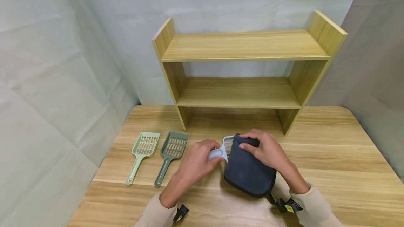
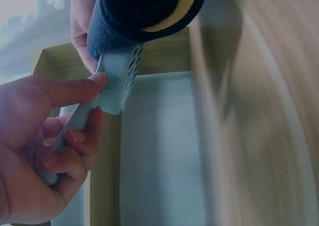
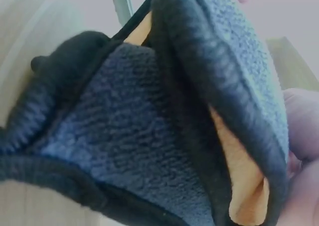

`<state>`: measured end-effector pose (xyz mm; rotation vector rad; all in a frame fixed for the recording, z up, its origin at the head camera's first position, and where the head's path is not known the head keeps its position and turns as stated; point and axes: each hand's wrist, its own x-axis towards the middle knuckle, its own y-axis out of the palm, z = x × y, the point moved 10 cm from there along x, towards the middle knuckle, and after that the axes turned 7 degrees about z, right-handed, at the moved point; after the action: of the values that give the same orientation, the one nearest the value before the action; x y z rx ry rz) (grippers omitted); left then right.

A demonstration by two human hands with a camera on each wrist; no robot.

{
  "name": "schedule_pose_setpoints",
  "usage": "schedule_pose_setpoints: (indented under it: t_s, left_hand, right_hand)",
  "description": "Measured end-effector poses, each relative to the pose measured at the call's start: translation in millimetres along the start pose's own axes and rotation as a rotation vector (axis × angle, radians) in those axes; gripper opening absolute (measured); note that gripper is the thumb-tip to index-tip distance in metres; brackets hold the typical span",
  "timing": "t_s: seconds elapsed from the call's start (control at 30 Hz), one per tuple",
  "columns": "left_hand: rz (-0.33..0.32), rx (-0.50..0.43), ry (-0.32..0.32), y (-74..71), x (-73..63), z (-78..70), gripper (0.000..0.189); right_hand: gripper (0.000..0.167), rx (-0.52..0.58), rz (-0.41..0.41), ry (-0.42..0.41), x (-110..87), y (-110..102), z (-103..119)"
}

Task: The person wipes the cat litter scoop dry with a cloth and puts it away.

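Note:
My left hand (image 1: 199, 157) grips the handle of a light blue litter scoop (image 1: 217, 153). In the left wrist view the fingers curl round the scoop's handle (image 2: 75, 123), with the thumb along it. A dark blue, terry-like cloth (image 1: 247, 169) with black edging covers much of the scoop's slotted head. My right hand (image 1: 263, 148) pinches the cloth's upper part, thumb on the near side. The right wrist view shows the cloth (image 3: 129, 116) folded, with an orange inner side; there the right hand is mostly cut off at the edge.
A light green litter scoop (image 1: 146, 144) and a dark green litter scoop (image 1: 174, 146) lie on the wooden table (image 1: 341, 160) to the left. Behind stands a wooden shelf rack (image 1: 240, 92) on the table. Pale sheeting (image 1: 63, 62) hangs around.

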<state>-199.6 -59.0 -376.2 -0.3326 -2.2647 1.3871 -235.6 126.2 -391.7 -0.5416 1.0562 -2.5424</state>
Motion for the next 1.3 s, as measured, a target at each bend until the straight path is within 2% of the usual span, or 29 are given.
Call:
schedule_pose_setpoints:
  t_s: [0.2,0.47,0.77,1.3]
  left_hand:
    - [-0.034,0.001,0.009,-8.0,0.5,3.9,0.03]
    - [-0.02,-0.004,-0.001,-11.6,1.7,8.4,0.03]
    - [-0.03,0.019,0.042,-8.1,1.4,3.5,0.029]
    - [0.005,0.01,0.03,3.4,0.5,-1.0,0.029]
  right_hand:
    - [0.032,-0.024,-0.043,-0.005,-1.4,-12,-2]
    - [0.032,-0.025,-0.049,-0.004,-1.3,-17,-3]
    - [0.031,-0.041,-0.029,0.01,-1.5,-4,-4]
    - [0.03,-0.002,0.02,-0.001,-2.7,13,8]
